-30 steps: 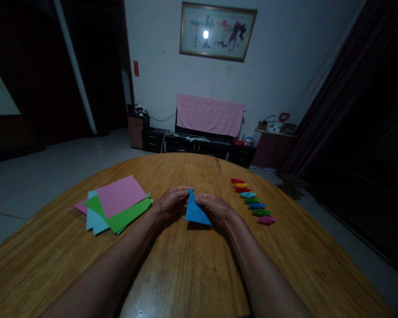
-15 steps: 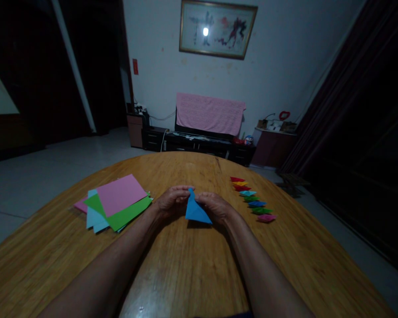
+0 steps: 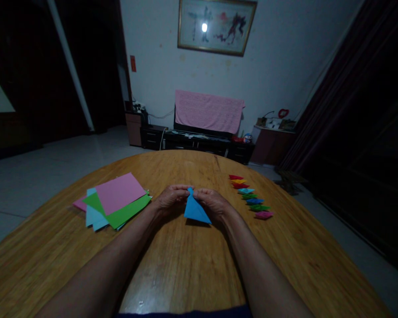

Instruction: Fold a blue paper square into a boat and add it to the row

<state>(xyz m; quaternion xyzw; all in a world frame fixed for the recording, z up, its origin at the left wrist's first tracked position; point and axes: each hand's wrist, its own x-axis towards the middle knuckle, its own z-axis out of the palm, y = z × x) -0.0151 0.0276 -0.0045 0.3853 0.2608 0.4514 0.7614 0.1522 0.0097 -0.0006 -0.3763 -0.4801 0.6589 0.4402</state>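
Observation:
Between my two hands is a folded sheet of blue paper (image 3: 197, 212), narrow at its far end and flaring into a triangle toward me. My left hand (image 3: 173, 197) pinches the narrow end from the left, fingers closed on it. From the right, my right hand (image 3: 213, 203) grips the same narrow part with thumb and fingers. The wide end hangs free just over the table, with a shadow under it. Some fingertips are hidden behind the paper.
On the round wooden table (image 3: 172, 274), loose coloured sheets (image 3: 121, 192) lie in a fanned pile at left. Several small folded paper boats (image 3: 254, 201) form a slanting row at right. Beyond the table, a pink cloth (image 3: 208, 111) drapes a screen on a low black cabinet (image 3: 192, 143).
My right thumb and fingers have shifted slightly toward the tip of the blue paper. Both hands still hold it, and the camera view has moved a little.

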